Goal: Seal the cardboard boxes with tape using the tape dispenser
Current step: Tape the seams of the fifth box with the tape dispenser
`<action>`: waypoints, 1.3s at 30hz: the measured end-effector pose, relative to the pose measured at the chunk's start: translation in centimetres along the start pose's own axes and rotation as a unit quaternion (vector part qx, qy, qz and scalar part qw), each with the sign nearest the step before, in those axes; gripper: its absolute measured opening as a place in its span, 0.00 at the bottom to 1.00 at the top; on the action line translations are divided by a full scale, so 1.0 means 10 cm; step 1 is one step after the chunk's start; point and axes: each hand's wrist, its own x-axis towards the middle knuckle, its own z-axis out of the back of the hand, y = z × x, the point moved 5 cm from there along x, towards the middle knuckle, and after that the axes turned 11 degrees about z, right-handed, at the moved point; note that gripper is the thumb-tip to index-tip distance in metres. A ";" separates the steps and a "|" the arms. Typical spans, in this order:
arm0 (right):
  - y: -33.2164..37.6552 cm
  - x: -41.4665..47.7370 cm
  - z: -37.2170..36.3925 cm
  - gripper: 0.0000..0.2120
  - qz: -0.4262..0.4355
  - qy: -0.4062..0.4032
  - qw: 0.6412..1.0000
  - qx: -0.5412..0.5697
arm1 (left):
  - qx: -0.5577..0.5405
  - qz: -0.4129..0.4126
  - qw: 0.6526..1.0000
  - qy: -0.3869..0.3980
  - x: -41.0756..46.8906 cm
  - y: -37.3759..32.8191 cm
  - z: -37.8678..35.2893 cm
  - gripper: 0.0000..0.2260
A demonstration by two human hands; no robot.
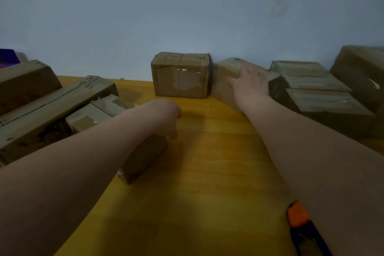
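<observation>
Half the tape dispenser [297,215] lies hidden under the right forearm [311,151].

Dim, flat light mutes every colour in here. The left hand [166,114] is smeared with motion blur and casts a soft shadow on the yellow wooden surface [207,162]. The wide lens bends the brown cardboard boxes [311,89] at both edges.

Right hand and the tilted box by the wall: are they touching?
Touching. The head view shows the right hand laid on the tilted box, fingers spread over its top face, no gap visible.
</observation>
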 end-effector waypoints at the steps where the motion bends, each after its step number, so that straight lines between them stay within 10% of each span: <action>1: 0.01 0.02 -0.02 0.18 0.003 0.002 1.000 0.005 | 0.009 0.000 1.000 0.005 0.01 0.00 -0.01 0.29; 12: -0.12 0.05 -0.05 0.11 -0.028 -0.067 0.994 0.084 | -0.116 0.016 0.990 -0.077 0.16 0.12 0.17 0.23; 21: -0.08 0.17 -0.14 0.42 -0.159 -0.032 0.977 0.138 | -0.383 0.097 0.904 -0.161 0.61 0.39 0.37 0.23; 27: -0.09 0.15 -0.07 0.25 -0.101 -0.128 0.971 0.177 | -0.450 0.113 0.876 -0.129 0.74 0.38 0.30 0.27; 39: 0.09 0.50 0.09 0.23 -0.052 -0.173 0.966 0.185 | -0.533 0.141 0.822 -0.145 1.06 0.46 0.27 0.30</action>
